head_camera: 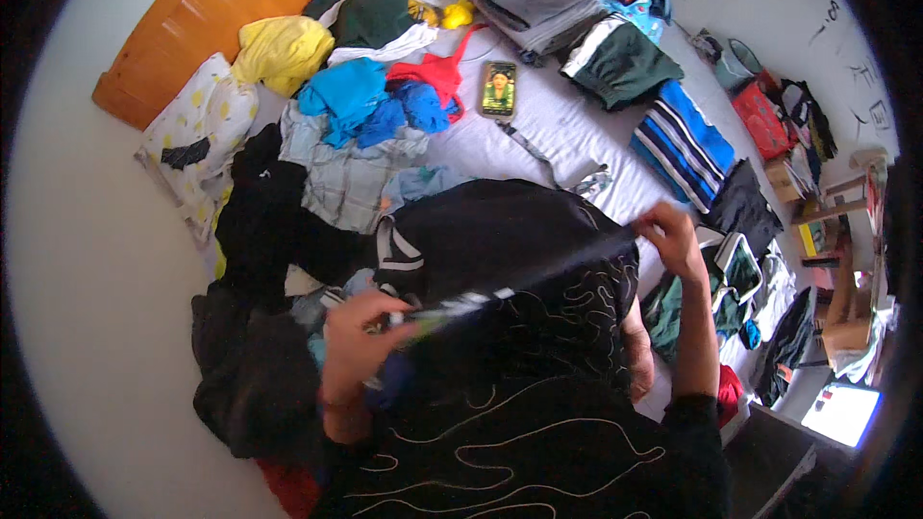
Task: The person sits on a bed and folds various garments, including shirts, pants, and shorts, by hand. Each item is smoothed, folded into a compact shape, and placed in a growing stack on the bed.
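Observation:
A black garment with black-and-white striped trim is stretched between my hands over my lap. My left hand pinches its lower left part, where a blurred white pattern shows. At the right, my right hand grips the other end, raised a little above the bed. Beyond the garment lie a grey plaid cloth, bright blue clothes and a red strapped garment. A smartphone with a lit screen rests on the white sheet, its patterned strap trailing towards me.
Folded grey trousers, dark green shorts and a folded blue striped cloth line the bed's right side. A black clothes pile sits at left, near a yellow cloth. The wooden headboard stands behind.

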Tool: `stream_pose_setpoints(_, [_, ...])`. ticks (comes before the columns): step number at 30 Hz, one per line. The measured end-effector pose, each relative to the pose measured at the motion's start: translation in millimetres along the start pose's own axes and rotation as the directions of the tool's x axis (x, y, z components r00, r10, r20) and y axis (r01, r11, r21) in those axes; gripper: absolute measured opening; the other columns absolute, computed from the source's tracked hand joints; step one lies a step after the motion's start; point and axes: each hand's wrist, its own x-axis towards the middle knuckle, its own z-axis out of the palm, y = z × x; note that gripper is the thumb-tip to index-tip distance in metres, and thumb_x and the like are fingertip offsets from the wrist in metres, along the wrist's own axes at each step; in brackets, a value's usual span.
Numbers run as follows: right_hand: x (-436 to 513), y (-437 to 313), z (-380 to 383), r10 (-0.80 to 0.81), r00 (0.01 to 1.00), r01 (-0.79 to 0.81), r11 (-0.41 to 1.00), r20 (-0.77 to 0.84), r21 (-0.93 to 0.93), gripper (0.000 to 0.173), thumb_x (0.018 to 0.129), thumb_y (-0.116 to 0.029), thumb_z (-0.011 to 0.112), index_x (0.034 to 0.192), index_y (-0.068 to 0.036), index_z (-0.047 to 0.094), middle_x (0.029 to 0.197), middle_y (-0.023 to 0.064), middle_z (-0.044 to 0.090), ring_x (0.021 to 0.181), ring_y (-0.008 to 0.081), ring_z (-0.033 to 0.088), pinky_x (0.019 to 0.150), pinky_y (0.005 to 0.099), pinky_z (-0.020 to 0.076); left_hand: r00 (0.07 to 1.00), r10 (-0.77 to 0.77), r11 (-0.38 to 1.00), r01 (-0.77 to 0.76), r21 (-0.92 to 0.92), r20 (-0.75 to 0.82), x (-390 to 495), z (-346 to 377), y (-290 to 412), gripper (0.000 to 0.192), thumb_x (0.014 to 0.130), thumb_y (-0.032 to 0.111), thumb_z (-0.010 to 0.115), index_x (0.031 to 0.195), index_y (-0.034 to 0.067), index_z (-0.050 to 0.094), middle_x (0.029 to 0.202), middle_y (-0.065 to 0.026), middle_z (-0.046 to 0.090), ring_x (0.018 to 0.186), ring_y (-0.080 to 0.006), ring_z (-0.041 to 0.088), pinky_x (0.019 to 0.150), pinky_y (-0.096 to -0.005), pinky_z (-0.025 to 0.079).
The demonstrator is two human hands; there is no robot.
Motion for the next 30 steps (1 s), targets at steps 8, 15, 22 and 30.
stream_pose_setpoints(8, [194, -133, -73, -0.552, 0.768, 0.556, 0.826, -0.325, -0.089, 0.02, 0.092, -0.015, 0.066, 0.106, 0.0, 0.065, 0.101, 0.0022, 0.067, 0.091, 0.0114, 0.062, 0.085, 0.028, 0.05, 0.958, 0.11, 0.99, -0.129, -0.057, -0.266, 140, -134, 24, 0.019, 0.089, 0.007, 0.066, 0.105, -0.002, 0.064, 0.094, -0.0015, 0.063, 0.083, -0.0092, 0.059, 0.071, -0.0246, 0.051])
stream_pose_setpoints(15, [233, -225, -123, -0.499, 0.835, 0.444, 0.86, -0.231, -0.251, 0.026, 0.096, -0.023, 0.063, 0.108, 0.0, 0.067, 0.096, 0.0058, 0.068, 0.092, 0.0123, 0.062, 0.087, 0.0259, 0.0493, 0.942, 0.12, 0.937, -0.212, -0.279, -0.314, 205, -188, 62, 0.02, 0.095, 0.013, 0.062, 0.11, 0.0, 0.061, 0.094, -0.0016, 0.062, 0.079, -0.0058, 0.059, 0.067, -0.0214, 0.049])
stream_pose_setpoints(22, [250, -227, -139, -0.334, 0.898, 0.268, 0.932, -0.287, -0.245, 0.025, 0.092, -0.022, 0.064, 0.091, 0.003, 0.068, 0.065, 0.0039, 0.059, 0.062, 0.016, 0.058, 0.056, 0.0338, 0.0474, 0.967, 0.156, 0.969, -0.189, -0.16, -0.203, 226, -204, 63, 0.026, 0.096, 0.014, 0.061, 0.117, 0.0, 0.059, 0.1, -0.0046, 0.066, 0.087, -0.0101, 0.065, 0.077, -0.026, 0.055])
stream_pose_setpoints(30, [276, -181, -148, -0.371, 0.893, 0.343, 0.928, -0.254, -0.149, 0.031, 0.098, -0.03, 0.058, 0.114, -0.004, 0.066, 0.097, 0.003, 0.066, 0.086, 0.0127, 0.056, 0.082, 0.0295, 0.0458, 0.974, 0.154, 0.973, -0.178, -0.146, -0.164, 233, -165, 64, 0.022, 0.091, 0.016, 0.067, 0.109, 0.002, 0.066, 0.087, -0.0011, 0.067, 0.07, -0.0048, 0.059, 0.058, -0.0184, 0.044])
